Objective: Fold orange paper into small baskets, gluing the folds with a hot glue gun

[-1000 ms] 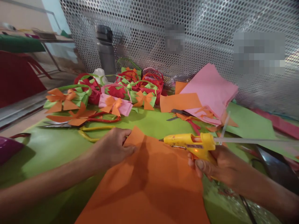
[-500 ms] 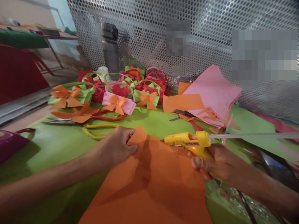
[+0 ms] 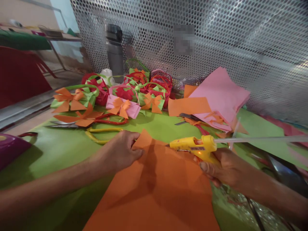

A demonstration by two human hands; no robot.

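A large orange paper sheet (image 3: pixel 158 189) lies on the green table cover (image 3: pixel 60 150) in front of me. My left hand (image 3: pixel 120 150) pinches the sheet's far left corner, fingers curled on its edge. My right hand (image 3: pixel 222 168) grips a yellow glue gun (image 3: pixel 194 146), its nozzle pointing left just above the sheet's far edge. A clear glue stick (image 3: pixel 260 139) juts out of the gun's back toward the right.
Several paper baskets with orange bows (image 3: pixel 122 96) stand at the back, before a grey bottle (image 3: pixel 115 48) and a perforated metal screen (image 3: pixel 216 35). Scissors with red handles (image 3: pixel 96 122) and yellow handles (image 3: pixel 101 134) lie left. Pink paper (image 3: pixel 220 94) and orange paper (image 3: pixel 189 106) are stacked right.
The view has shifted slightly. The glue gun's nozzle has edged a little closer over the orange sheet. My left hand keeps its hold on the corner.
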